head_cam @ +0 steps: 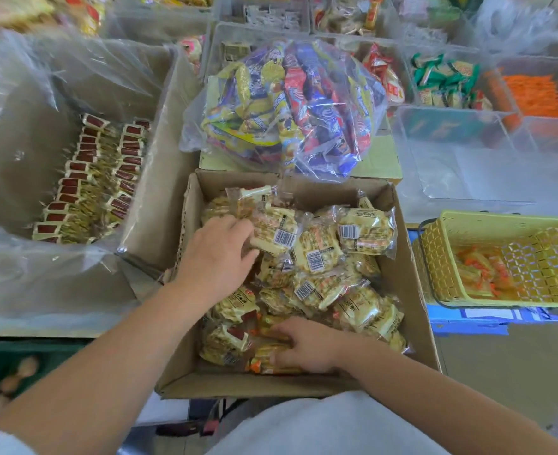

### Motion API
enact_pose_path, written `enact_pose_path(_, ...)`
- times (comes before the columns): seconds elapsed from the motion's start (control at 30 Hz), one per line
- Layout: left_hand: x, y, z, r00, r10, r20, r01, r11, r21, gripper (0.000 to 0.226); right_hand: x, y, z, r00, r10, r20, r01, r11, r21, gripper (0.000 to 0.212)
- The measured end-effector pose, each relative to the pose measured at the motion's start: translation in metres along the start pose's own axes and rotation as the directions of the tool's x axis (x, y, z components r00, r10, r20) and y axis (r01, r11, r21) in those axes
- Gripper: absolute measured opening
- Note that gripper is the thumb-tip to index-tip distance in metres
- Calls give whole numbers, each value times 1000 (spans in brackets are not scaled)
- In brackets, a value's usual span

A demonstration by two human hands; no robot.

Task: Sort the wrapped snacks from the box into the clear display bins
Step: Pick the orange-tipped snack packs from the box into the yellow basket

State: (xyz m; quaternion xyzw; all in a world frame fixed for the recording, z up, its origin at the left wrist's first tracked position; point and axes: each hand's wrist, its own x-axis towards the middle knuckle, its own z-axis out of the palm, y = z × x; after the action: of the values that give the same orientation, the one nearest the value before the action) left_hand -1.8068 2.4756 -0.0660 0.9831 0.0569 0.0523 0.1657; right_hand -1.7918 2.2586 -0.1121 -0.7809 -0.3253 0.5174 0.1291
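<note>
An open cardboard box (412, 290) in front of me is filled with several pale yellow wrapped snacks (317, 251) with barcode labels. My left hand (218, 254) reaches into the box's left side and grips a barcoded snack pack (276, 233) at its left end. My right hand (307, 344) lies low at the box's near edge, its fingers curled over a small orange-marked snack (267, 356). A clear display bin (487, 178) stands beyond the box to the right.
A plastic-lined carton (159, 178) with rows of red-and-yellow packets sits at left. A clear bag of colourful snacks (290, 103) rests behind the box. A yellow basket (500, 257) with orange snacks stands at right. More clear bins with snacks line the back.
</note>
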Motion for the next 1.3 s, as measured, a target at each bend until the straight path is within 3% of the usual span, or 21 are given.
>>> enact_pose_path(0.07, -30, -1, 9, 966, -84, 245, 91, 996, -18, 38, 15, 2, 6, 999, 33, -10, -33, 999, -35, 76)
enact_pose_path(0.17, -66, -2, 27, 798, -196, 569, 181, 980, 82, 79, 32, 7, 15, 997, 67, -32, -69, 995, -65, 99)
enact_pose_path(0.3, -79, 0, 46, 677, -239, 696, 114, 968, 222, 111, 42, 13, 26, 995, 81, -57, -92, 972, -218, 124)
enact_pose_path(0.43, -78, -2, 55, 644, -294, 706, 115, 950, 290, 119, 44, 18, 24, 989, 113, -96, -133, 960, -245, 137)
enact_pose_path(0.57, -74, -2, 57, 636, -316, 704, 79, 934, 347, 100, 48, 19, 26, 987, 120, -103, -142, 957, -251, 144)
enact_pose_path(0.67, -71, -4, 58, 593, -332, 733, 138, 939, 314, 98, 52, 20, 27, 985, 104, -139, -139, 952, -272, 144)
enact_pose_path(0.77, -71, -7, 59, 522, -344, 781, 299, 931, 210, 108, 54, 24, 26, 990, 104, -96, -123, 968, -220, 131)
enact_pose_path(0.87, -68, -7, 59, 520, -343, 782, 398, 908, 133, 137, 56, 24, 23, 994, 108, -27, -111, 977, -182, 114)
enact_pose_path(0.9, -66, -7, 59, 527, -335, 781, 421, 901, 103, 136, 57, 23, 22, 995, 101, -8, -101, 980, -174, 110)
enact_pose_path(1.03, -67, -9, 62, 600, -336, 726, 395, 914, 96, 103, 61, 24, 22, 990, 104, 95, -93, 989, -111, 102)
enact_pose_path(1.13, -71, -9, 66, 660, -347, 667, 340, 929, 146, 95, 63, 26, 20, 978, 142, 151, -131, 988, -79, 98)
enact_pose_path(1.3, -68, -9, 65, 625, -412, 662, 398, 899, 184, 63, 66, 22, 9, 957, 187, 220, -179, 982, -57, 119)
